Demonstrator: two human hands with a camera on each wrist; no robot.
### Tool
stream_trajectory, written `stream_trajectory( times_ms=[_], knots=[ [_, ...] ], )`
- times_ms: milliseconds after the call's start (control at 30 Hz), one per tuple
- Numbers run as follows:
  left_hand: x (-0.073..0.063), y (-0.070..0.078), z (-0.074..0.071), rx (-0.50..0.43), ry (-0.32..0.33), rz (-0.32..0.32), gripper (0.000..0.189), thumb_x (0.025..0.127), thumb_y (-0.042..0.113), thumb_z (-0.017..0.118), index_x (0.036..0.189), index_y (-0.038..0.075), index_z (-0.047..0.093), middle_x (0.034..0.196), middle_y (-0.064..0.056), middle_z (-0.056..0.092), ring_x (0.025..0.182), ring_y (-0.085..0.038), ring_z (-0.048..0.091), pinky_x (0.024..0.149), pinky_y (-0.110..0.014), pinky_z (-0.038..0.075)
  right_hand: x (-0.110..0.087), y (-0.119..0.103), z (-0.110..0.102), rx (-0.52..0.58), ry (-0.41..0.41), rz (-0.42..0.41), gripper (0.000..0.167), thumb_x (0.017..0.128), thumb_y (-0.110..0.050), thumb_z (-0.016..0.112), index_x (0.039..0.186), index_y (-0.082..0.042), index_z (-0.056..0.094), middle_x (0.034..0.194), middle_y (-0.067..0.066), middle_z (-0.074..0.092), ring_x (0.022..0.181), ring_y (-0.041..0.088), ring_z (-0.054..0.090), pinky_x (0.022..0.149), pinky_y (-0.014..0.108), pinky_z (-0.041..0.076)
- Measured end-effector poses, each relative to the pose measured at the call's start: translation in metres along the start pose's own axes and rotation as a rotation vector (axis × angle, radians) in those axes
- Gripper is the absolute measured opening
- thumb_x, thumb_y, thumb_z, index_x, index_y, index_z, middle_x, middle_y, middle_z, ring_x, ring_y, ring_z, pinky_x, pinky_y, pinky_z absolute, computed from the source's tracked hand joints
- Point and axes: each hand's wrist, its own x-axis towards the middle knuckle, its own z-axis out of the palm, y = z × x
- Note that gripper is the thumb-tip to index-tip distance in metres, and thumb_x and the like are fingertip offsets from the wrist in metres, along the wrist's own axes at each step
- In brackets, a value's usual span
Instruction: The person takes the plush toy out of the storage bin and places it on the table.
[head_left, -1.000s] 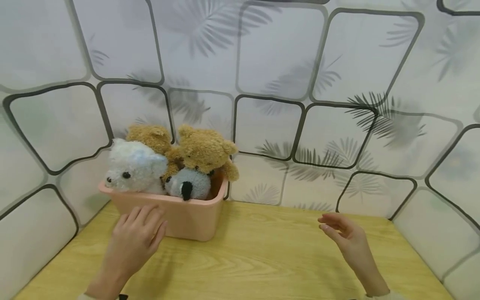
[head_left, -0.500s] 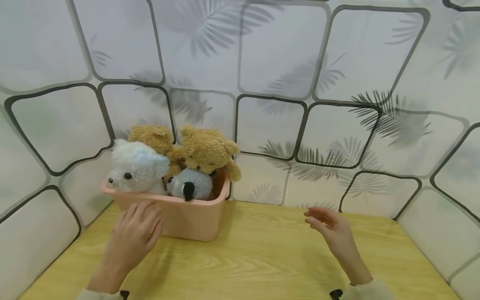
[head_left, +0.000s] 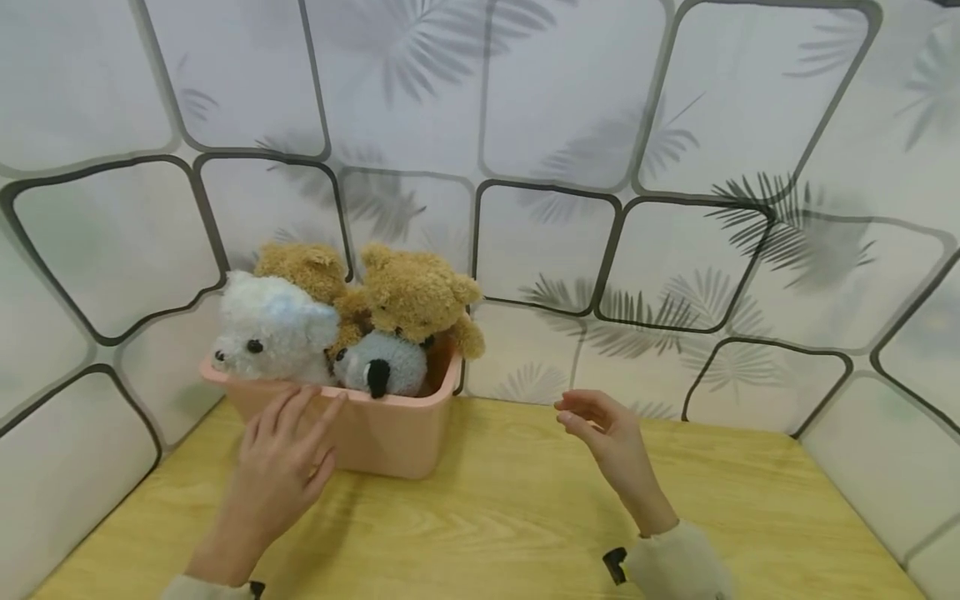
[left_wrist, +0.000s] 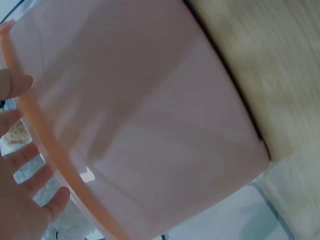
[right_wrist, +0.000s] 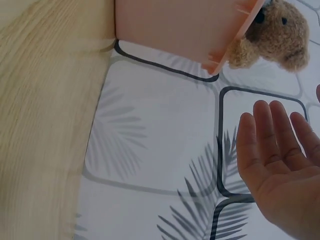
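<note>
A pink plastic bin [head_left: 386, 437] full of plush toys stands at the left in the head view. In it are a white plush bear [head_left: 273, 329], a grey plush koala [head_left: 393, 362] and two tan teddy bears, one at the right [head_left: 416, 292] and one behind [head_left: 300, 265]. My left hand [head_left: 277, 462] is in front of the bin, its spread fingers right at the front rim; the left wrist view shows the fingertips [left_wrist: 59, 200] along that rim. My right hand [head_left: 607, 446] is over the table to the right of the bin, fingers slightly bent and holding nothing.
The wooden table [head_left: 480, 542] runs back to a patterned wall covering [head_left: 547, 250] with dark outlines and leaf prints. Walls also close in the table at the left and right. The right teddy's arm [head_left: 470, 337] hangs over the bin's right edge.
My right hand has moved left across the table towards the bin. My left hand has spread its fingers and come up to the front rim. The toys and bin have stayed put.
</note>
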Motion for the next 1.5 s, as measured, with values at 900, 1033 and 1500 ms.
stream_trajectory(
  times_ms=[900,1033,1500],
  knots=[
    [0.000,0.002,0.009,-0.027,0.054,-0.003,0.061,0.106,0.048,0.026,0.133,0.007,0.062,0.129,-0.029,0.053,0.114,-0.052,0.048,0.075,-0.067,0.049,0.050,-0.026,0.069,0.128,-0.133,0.115,0.029,0.093,0.002,0.065,0.121,0.011,0.062,0.121,0.027,0.064,0.110,0.035,0.063,0.087,0.034,0.056],
    [-0.001,0.000,0.008,-0.017,0.058,-0.001,0.060,0.106,0.048,0.026,0.133,0.008,0.061,0.129,-0.030,0.053,0.113,-0.053,0.049,0.075,-0.068,0.049,0.053,-0.028,0.078,0.129,-0.141,0.106,0.028,0.093,0.002,0.065,0.120,0.011,0.063,0.120,0.028,0.065,0.111,0.037,0.063,0.089,0.037,0.056],
    [-0.001,-0.001,0.009,-0.019,0.033,0.050,0.064,0.105,0.046,0.023,0.136,0.000,0.055,0.135,-0.033,0.048,0.120,-0.051,0.047,0.099,-0.066,0.038,0.057,-0.036,0.101,0.152,-0.211,0.082,0.032,0.095,-0.002,0.065,0.123,0.013,0.060,0.122,0.028,0.063,0.114,0.038,0.061,0.092,0.040,0.055]
  ],
)
